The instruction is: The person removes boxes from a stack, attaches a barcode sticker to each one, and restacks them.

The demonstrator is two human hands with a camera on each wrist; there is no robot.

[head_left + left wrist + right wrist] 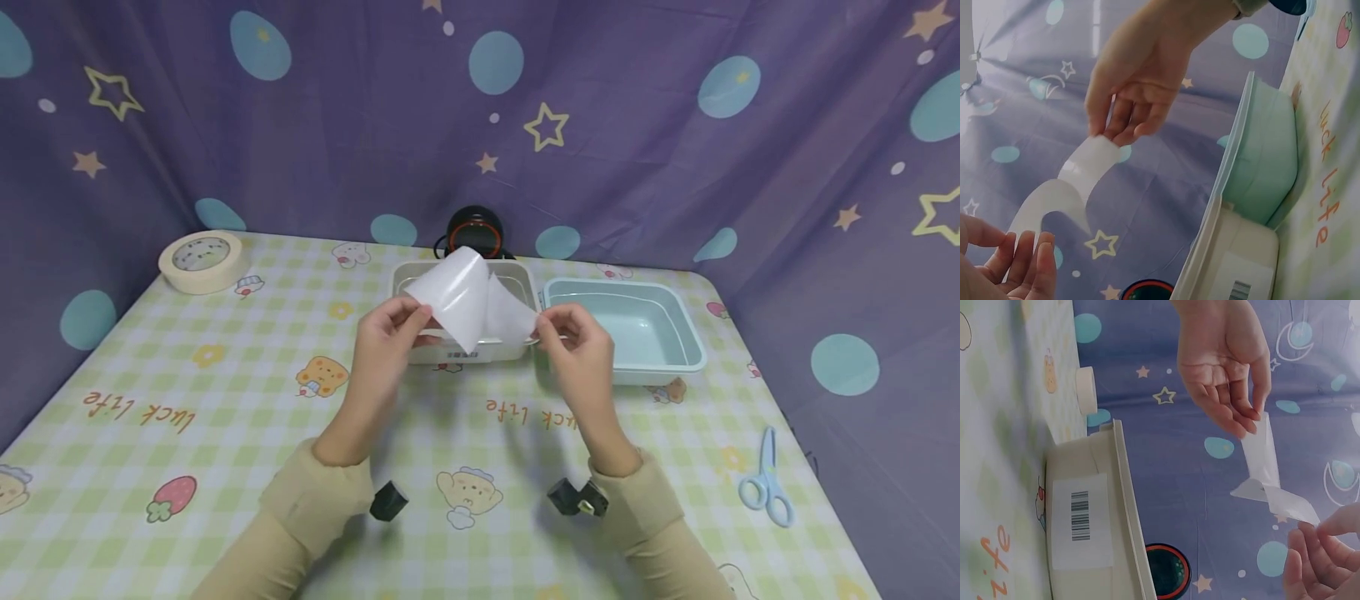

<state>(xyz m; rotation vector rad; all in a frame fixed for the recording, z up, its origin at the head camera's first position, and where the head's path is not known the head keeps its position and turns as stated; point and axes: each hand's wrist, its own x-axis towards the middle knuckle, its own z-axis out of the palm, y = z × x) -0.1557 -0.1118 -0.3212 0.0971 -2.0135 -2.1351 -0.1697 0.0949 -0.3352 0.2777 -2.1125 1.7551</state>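
1. A glossy white sheet (453,292), bent and twisted so that it shows two lobes, is stretched in the air between both hands, apart from the containers; from the head view it covers much of the cream bin's opening
2. The left hand (386,333) pinches one end of the sheet between thumb and fingers
3. The right hand (581,337) pinches the other end between thumb and fingertips, palm visible in the left wrist view
4. The cream bin (427,356) stands upright on the table (255,350), a barcode label (1097,519) on its front wall; the sheet hides part of the inside, so its contents cannot be fully told
5. Just beside it on the right, the pale teal bin (641,333) stands upright, its smooth floor and inner walls showing
6. Behind the cream bin sits a black round device (475,233) with an orange-red ring
7. A tape roll (201,279) lies far left, blue scissors (767,479) near the right edge
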